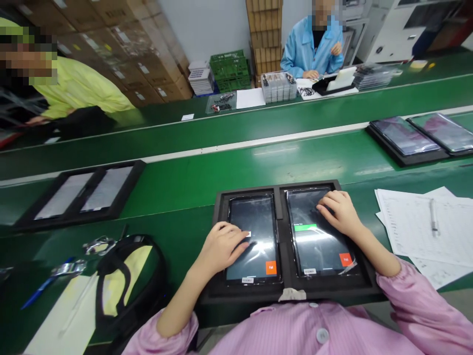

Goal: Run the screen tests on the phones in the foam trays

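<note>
The green bench (207,182) runs across the whole view in long lanes. At 6 o'clock a black tray (283,231) sits hard against its near edge, seemingly so both arms reach it without stretching. Two more trays lie further out, one at 9 o'clock (127,195) and one at 2 o'clock (406,160), each well apart from the near one. The near tray has two recesses side by side. The left tablet (258,217) and right tablet (318,251) lie flat in them, screens up, with a ridge between them that likely stops them sliding. At 4 o'clock a spread of papers (414,236) lies just beside the tray, within easy reach of the right arm. The left hand (221,244) lies low and fairly flat on the left tablet, fingers stretched toward 3 o'clock with the tips on the glass, gripping nothing. The right hand (342,212) rests at the top of the right tablet, fingers bent so only the tips press the screen, also gripping nothing. One hand to each screen lets both be touched at once. A pen (433,217) lies on the papers, parked. Each screen shows a small orange button (271,267) at its lower right corner; neither hand touches one.
</note>
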Demonstrator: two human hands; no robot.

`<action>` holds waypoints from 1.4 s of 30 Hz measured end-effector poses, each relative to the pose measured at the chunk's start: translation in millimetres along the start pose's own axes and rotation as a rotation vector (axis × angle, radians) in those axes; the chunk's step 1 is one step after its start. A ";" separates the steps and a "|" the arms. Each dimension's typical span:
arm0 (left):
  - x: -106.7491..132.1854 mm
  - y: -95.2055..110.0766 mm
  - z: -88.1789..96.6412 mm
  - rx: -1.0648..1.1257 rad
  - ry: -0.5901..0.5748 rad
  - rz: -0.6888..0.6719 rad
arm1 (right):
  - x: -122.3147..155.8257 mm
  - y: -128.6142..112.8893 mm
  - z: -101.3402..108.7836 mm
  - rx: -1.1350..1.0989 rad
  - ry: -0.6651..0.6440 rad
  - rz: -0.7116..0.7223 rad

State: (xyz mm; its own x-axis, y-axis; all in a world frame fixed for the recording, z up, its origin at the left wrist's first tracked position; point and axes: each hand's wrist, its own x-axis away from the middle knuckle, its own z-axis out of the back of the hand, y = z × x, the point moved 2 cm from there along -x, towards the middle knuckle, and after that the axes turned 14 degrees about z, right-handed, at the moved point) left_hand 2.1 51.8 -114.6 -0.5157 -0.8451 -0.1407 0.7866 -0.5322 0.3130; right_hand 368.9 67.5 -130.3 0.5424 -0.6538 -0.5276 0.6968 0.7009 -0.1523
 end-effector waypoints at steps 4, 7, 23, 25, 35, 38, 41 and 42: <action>0.8 -7.5 14.6 0.072 0.091 0.007 | 1.3 2.3 -2.3 -0.006 0.115 -0.011; -24.2 -9.2 13.5 0.069 0.029 0.122 | -0.8 14.3 -6.0 0.021 0.102 -0.068; -77.2 7.1 -39.2 -0.005 0.068 -0.128 | 1.3 24.2 -21.6 0.101 -0.072 -0.178; -79.6 5.5 -40.6 -0.005 0.055 -0.124 | 1.9 24.8 -21.6 0.077 -0.049 -0.207; -71.3 1.1 -33.5 0.116 0.201 -0.058 | 10.9 34.0 -17.9 -0.038 0.245 -0.354; -72.3 1.3 -36.9 0.016 0.209 0.080 | 9.5 32.7 -19.8 -0.024 0.212 -0.321; -74.4 0.8 -39.4 -0.016 0.196 0.147 | 9.3 32.2 -21.4 -0.014 0.153 -0.301; -76.3 1.0 -39.0 -0.012 0.190 0.154 | 9.7 32.7 -21.9 -0.019 0.139 -0.307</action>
State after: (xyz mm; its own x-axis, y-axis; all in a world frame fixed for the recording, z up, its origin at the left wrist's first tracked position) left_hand 55.4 113.8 -140.2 -0.3173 -0.9101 -0.2664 0.8558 -0.3958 0.3331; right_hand 386.7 90.3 -158.7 0.2385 -0.7910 -0.5634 0.8081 0.4834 -0.3366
